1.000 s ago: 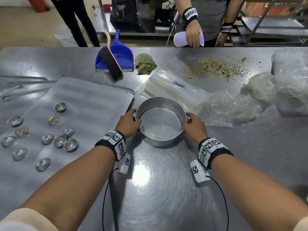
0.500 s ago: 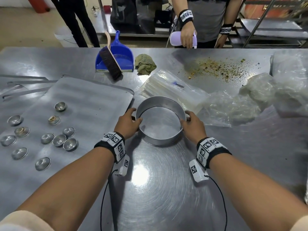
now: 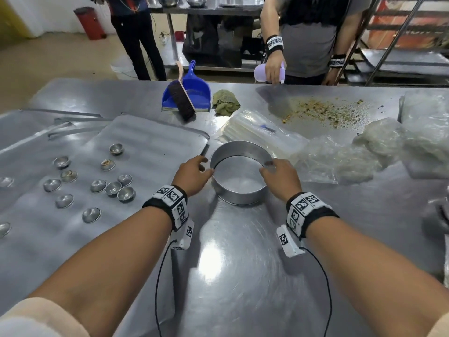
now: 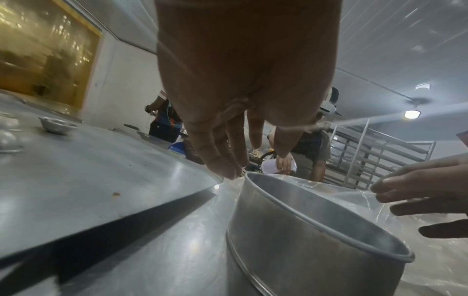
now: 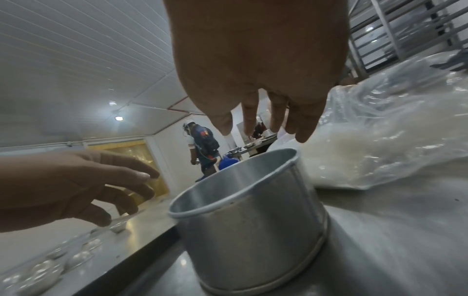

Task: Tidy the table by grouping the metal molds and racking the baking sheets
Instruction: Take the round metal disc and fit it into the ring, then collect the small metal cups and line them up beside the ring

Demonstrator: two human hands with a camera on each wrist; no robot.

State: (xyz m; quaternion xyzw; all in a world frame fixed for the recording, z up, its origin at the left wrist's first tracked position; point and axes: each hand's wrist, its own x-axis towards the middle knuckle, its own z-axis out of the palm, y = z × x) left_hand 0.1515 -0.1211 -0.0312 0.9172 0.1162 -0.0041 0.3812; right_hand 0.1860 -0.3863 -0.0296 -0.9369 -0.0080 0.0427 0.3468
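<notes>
A round metal cake mold (image 3: 240,188) stands upright on the steel table (image 3: 230,276), just right of a large baking sheet (image 3: 158,142). Several small metal tart molds (image 3: 113,188) lie scattered on that sheet. My left hand (image 3: 194,173) hovers at the mold's left rim with its fingers (image 4: 220,160) straight and loose, tips near the rim. My right hand (image 3: 279,176) hangs at the right rim, its fingers (image 5: 276,118) relaxed above the mold (image 5: 253,230) and apart from it. Neither hand holds anything.
Behind the mold lie clear plastic bags (image 3: 262,132) and bulkier bags (image 3: 379,147) to the right. A blue dustpan with brush (image 3: 187,96), a green cloth (image 3: 226,102) and crumbs (image 3: 328,110) sit farther back. A person (image 3: 311,37) stands across the table; a tray rack (image 3: 401,57) is behind.
Both hands gripped the mold's sides before; now their fingers have loosened and come off the rim. The mold stays in place. The person opposite shifted slightly.
</notes>
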